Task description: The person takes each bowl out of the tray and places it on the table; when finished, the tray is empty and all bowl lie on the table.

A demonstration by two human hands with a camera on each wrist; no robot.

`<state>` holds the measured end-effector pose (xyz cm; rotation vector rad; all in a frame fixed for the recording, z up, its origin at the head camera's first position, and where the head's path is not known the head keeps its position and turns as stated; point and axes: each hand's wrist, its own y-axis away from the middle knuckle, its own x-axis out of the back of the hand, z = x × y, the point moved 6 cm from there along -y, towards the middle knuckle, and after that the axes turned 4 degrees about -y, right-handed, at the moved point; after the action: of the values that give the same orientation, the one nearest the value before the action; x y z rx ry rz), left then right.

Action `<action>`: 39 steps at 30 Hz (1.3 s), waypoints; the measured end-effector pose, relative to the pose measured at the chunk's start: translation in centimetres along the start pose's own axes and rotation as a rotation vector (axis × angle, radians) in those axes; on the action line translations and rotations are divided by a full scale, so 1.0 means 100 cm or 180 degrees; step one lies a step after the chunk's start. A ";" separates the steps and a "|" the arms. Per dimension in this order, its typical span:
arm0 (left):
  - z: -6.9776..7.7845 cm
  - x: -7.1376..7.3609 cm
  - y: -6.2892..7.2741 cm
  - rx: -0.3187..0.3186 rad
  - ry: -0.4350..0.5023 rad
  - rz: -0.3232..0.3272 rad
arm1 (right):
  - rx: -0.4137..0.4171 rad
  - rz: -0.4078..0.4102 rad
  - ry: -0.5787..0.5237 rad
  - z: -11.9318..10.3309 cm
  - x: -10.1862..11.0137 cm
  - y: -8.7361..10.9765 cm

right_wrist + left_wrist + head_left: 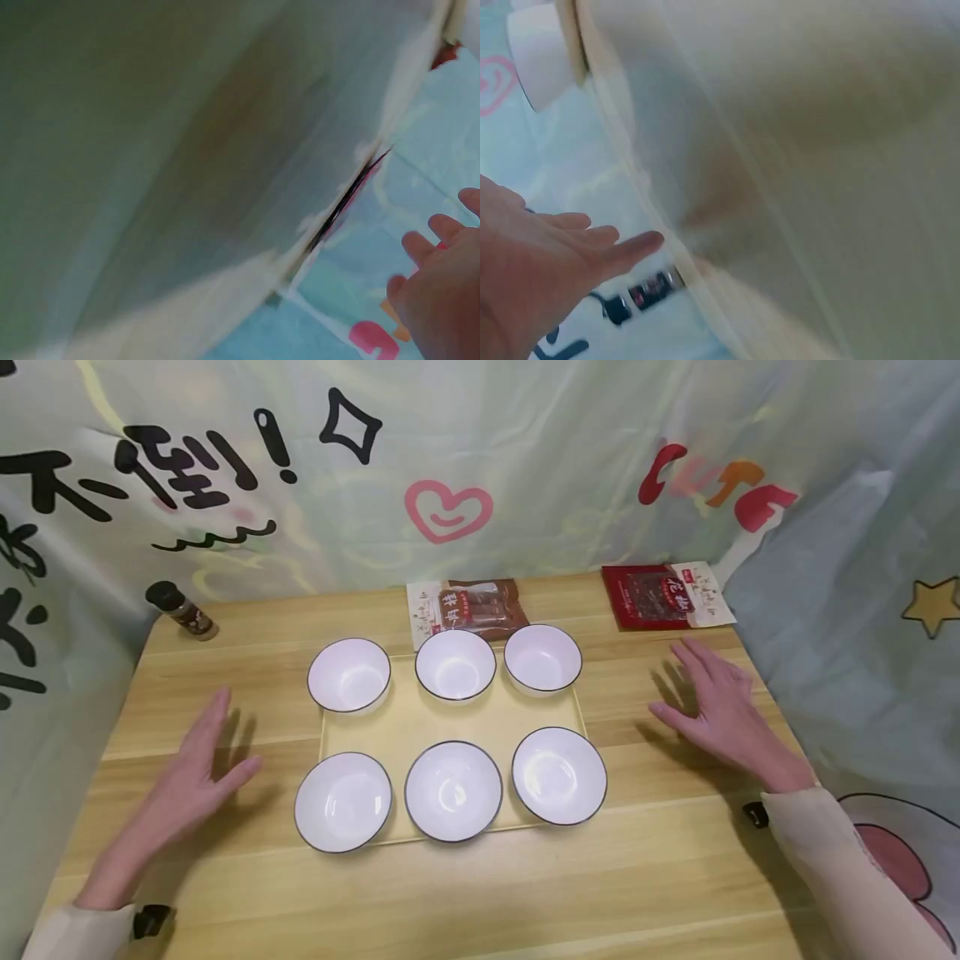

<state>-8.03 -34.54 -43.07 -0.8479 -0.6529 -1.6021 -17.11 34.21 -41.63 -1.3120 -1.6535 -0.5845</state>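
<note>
Several white bowls with dark rims stand in two rows on a pale yellow tray [405, 727]; the front left bowl [343, 802] and back left bowl [349, 675] are nearest my left hand [187, 785]. That hand hovers over the table's left side, fingers straight, thumb apart, holding nothing. On the other side my right hand [716, 710] is held above the wood, fingers spread and loosely bent, with nothing in it. Just beyond it lies a dark red packet [645, 597]. In the left wrist view a small dark-capped jar [651, 291] appears past my fingers.
Behind the back middle bowl [455, 666] lies a brown and white packet [483, 606]. The jar [183, 610] stands at the table's far left corner. A printed cloth [525, 460] hangs behind the wooden table [487, 902] and along its sides.
</note>
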 end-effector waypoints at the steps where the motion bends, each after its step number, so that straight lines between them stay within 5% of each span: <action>1: 0.004 -0.003 -0.001 -0.0016 0.0162 -0.0037 | -0.0039 0.0016 -0.0182 -0.003 -0.001 -0.003; 7: 0.027 -0.026 -0.012 -0.0073 0.0662 -0.0274 | -0.0387 0.0028 -0.1212 -0.020 -0.010 -0.019; 13: 0.040 -0.039 -0.016 -0.0160 0.0769 -0.0380 | -0.0425 -0.0069 -0.1673 -0.034 -0.026 -0.034; 28: 0.054 -0.051 -0.028 -0.0081 0.0902 -0.0382 | -0.0326 -0.0372 -0.1930 -0.062 -0.059 -0.057; 39: 0.057 -0.061 -0.037 -0.0122 0.0721 -0.0480 | -0.0306 -0.0513 -0.1981 -0.078 -0.072 -0.072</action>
<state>-10.10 -25.84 -44.56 -0.6442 -0.5359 -1.8204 -20.93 22.00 -42.95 -1.5379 -2.2741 -0.3660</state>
